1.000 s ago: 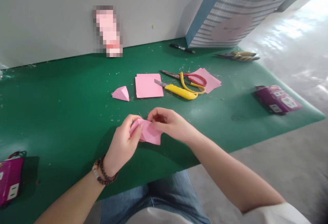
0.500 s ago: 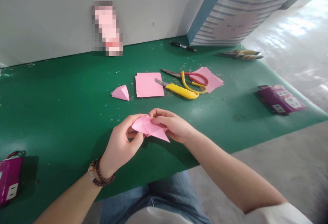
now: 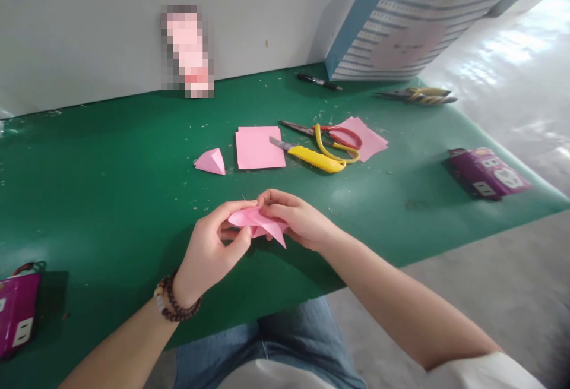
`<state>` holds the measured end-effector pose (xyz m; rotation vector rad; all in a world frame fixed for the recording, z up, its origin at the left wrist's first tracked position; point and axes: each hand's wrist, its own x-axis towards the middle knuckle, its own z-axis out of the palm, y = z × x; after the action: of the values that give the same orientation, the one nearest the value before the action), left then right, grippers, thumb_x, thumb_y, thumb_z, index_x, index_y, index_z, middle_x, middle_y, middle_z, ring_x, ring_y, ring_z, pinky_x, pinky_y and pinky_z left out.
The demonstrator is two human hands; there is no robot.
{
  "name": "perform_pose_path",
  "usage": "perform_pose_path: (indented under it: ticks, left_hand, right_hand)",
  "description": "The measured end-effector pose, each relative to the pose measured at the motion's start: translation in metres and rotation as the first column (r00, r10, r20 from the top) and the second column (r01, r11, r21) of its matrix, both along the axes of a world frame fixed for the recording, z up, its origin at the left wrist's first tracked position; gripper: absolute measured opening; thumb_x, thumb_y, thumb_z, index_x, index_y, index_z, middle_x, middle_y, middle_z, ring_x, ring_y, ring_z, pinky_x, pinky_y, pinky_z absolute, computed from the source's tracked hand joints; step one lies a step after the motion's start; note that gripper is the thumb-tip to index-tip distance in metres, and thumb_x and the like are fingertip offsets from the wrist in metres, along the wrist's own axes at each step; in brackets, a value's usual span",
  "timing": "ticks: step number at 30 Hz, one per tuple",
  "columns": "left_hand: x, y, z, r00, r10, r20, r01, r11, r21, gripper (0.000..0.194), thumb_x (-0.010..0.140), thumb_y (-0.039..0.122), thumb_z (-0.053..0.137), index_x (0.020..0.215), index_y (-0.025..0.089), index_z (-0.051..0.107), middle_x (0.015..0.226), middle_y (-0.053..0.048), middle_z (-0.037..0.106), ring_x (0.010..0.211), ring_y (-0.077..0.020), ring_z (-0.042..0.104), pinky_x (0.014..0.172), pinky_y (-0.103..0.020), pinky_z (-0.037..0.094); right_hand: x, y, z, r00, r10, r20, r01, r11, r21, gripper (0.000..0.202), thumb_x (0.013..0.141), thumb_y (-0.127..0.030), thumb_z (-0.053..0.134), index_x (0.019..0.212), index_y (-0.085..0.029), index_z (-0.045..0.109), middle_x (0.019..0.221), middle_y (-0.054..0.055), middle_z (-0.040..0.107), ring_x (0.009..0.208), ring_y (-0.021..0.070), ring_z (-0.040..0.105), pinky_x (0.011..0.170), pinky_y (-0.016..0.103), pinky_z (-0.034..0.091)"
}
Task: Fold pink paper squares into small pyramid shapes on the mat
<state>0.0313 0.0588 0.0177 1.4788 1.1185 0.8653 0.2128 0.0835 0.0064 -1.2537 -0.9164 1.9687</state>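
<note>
A partly folded sheet of pink paper (image 3: 256,218) is held above the near part of the green table. My left hand (image 3: 217,240) grips its left end between thumb and fingers. My right hand (image 3: 299,218) pinches its upper right part, thumb on top. One pointed flap hangs down toward me between the hands. Beyond them lie a folded pink paper piece (image 3: 211,162) and a stack of square pink paper (image 3: 257,148). A yellow utility knife (image 3: 316,158) rests with its blade tip over the stack's right edge.
Scissors (image 3: 332,135) with red and yellow handles overlap more pink paper (image 3: 369,139). Behind are a pen (image 3: 318,81), pliers (image 3: 416,95) and a striped paper bag (image 3: 392,32). Purple boxes stand at the right (image 3: 490,172) and left (image 3: 18,315) of the green table (image 3: 133,199).
The pink paper has tilted and bent between my hands, and its pointed flap has swung left and hangs more steeply. Both hands have stayed almost in place. Things on the table have not moved.
</note>
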Motion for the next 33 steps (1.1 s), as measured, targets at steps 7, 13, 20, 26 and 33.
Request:
perform_pose_path:
  ticks: [7,13,20,26,33]
  left_hand:
    - [-0.004,0.005,0.001,0.947,0.153,-0.281,-0.076,0.961,0.267,0.019,0.088,0.018,0.056,0.096,0.020,0.073,0.093,0.000,0.076,0.076,-0.0111,0.071,0.068,-0.016,0.057]
    - [-0.005,0.002,-0.002,0.891,0.198,-0.409,0.001,0.899,0.439,0.020,0.092,0.021,0.054,0.101,0.019,0.072,0.096,-0.001,0.077,0.075,-0.0124,0.072,0.070,-0.019,0.056]
    - [-0.003,0.004,-0.003,0.871,0.185,-0.455,-0.018,0.938,0.347,0.022,0.087,0.025,0.059,0.105,0.021,0.071,0.099,-0.002,0.076,0.080,-0.0162,0.073,0.073,-0.024,0.058]
    - [-0.006,0.006,-0.003,0.829,0.227,-0.511,-0.042,0.936,0.349,0.023,0.084,0.020,0.059,0.104,0.023,0.070,0.095,-0.001,0.077,0.078,-0.0168,0.073,0.071,-0.025,0.058]
    - [-0.007,0.006,-0.002,0.836,0.262,-0.481,-0.066,0.920,0.387,0.018,0.086,0.022,0.058,0.100,0.021,0.070,0.089,0.000,0.076,0.074,-0.0149,0.072,0.068,-0.022,0.055]
  right_hand:
    - [0.008,-0.017,0.013,0.925,0.066,0.373,-0.235,0.872,0.429,0.053,0.078,-0.048,0.068,0.123,-0.024,0.053,0.126,0.008,0.060,0.109,0.0224,0.061,0.084,0.035,0.055]
    - [0.005,-0.020,0.011,0.803,-0.212,0.557,-0.250,0.729,0.637,0.027,0.085,-0.022,0.056,0.112,-0.024,0.056,0.101,0.004,0.070,0.092,0.0189,0.068,0.080,0.034,0.056]
    - [0.003,-0.018,0.003,0.654,-0.353,0.669,-0.321,0.672,0.668,0.007,0.089,-0.023,0.053,0.095,-0.025,0.056,0.090,0.002,0.070,0.076,0.0176,0.067,0.067,0.031,0.054]
    - [0.004,-0.026,0.013,0.589,-0.509,0.628,-0.647,0.169,0.744,0.025,0.086,-0.008,0.049,0.098,-0.022,0.067,0.137,0.013,0.054,0.136,0.0299,0.040,0.103,0.049,0.044]
    - [0.002,-0.035,0.014,0.517,-0.384,0.765,-0.756,0.214,0.619,0.021,0.082,-0.011,0.054,0.095,-0.019,0.069,0.146,0.014,0.046,0.143,0.0350,0.030,0.111,0.056,0.034]
